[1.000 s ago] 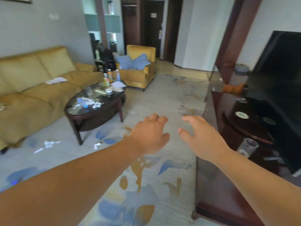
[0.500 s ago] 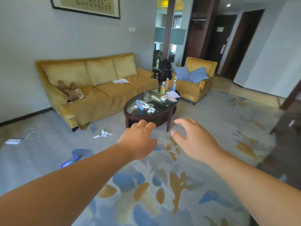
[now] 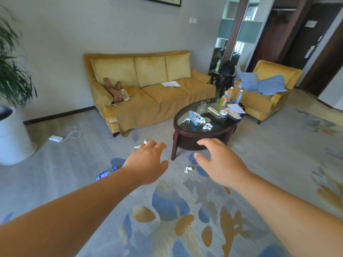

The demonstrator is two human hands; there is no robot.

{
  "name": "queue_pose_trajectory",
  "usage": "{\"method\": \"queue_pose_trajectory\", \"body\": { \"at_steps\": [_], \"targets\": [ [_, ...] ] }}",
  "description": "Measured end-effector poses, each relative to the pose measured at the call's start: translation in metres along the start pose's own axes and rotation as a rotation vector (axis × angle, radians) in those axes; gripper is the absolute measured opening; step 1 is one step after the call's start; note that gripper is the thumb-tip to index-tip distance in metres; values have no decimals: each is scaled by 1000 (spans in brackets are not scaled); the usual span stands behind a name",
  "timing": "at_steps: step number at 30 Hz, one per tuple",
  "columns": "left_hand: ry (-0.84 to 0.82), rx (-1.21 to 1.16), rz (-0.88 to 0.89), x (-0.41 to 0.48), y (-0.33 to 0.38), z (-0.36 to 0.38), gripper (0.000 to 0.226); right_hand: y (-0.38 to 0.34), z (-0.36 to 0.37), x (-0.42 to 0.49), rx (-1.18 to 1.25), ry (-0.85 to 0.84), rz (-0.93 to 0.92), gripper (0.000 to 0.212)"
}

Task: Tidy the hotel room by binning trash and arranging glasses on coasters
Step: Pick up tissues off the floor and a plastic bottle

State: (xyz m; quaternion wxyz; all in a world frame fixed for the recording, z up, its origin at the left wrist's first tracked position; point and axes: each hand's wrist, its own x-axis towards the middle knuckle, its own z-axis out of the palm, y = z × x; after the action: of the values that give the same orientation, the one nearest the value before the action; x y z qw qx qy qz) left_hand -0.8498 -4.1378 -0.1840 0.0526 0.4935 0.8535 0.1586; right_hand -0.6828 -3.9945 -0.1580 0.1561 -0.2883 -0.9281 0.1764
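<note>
My left hand (image 3: 147, 162) and my right hand (image 3: 220, 162) are stretched out in front of me above the carpet, both with relaxed fingers and holding nothing. Ahead stands an oval glass coffee table (image 3: 178, 120) carrying an empty glass (image 3: 202, 106), a lying plastic bottle (image 3: 193, 118), crumpled paper (image 3: 207, 126), upright bottles (image 3: 229, 94) and papers (image 3: 235, 108). On the carpet lie a crumpled paper (image 3: 188, 169) between my hands, more paper scraps (image 3: 141, 144) past my left hand, and a blue-labelled bottle (image 3: 104, 174) beside my left forearm.
A yellow sofa (image 3: 148, 101) with a brown bag (image 3: 114, 90) and a paper sheet (image 3: 171, 84) lines the wall. A yellow armchair (image 3: 274, 75) with blue cushions stands at right. A white planter (image 3: 13, 138) and a charger with cable (image 3: 55, 139) sit at left.
The view has swung left, away from the dark sideboard and television, towards the sofa and coffee table. Both hands stay stretched out in front, holding nothing.
</note>
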Motion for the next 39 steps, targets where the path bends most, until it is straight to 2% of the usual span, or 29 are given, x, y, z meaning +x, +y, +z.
{"method": "queue_pose_trajectory", "body": {
  "at_steps": [8, 21, 33, 39],
  "targets": [
    [-32, 12, -88, 90, -15, 30, 54, 53, 28, 93, 37, -62, -63, 46],
    [-52, 26, -217, 239, -9, 55, 54, 151, 34, 250, 73, -176, -101, 45],
    [18, 55, -328, 367, -124, 27, 53, 149, 94, 396, 90, -212, -142, 47],
    [-25, 39, -320, 435, -169, 26, 54, 139, 120, 469, 73, -219, -122, 48]
  ]
}}
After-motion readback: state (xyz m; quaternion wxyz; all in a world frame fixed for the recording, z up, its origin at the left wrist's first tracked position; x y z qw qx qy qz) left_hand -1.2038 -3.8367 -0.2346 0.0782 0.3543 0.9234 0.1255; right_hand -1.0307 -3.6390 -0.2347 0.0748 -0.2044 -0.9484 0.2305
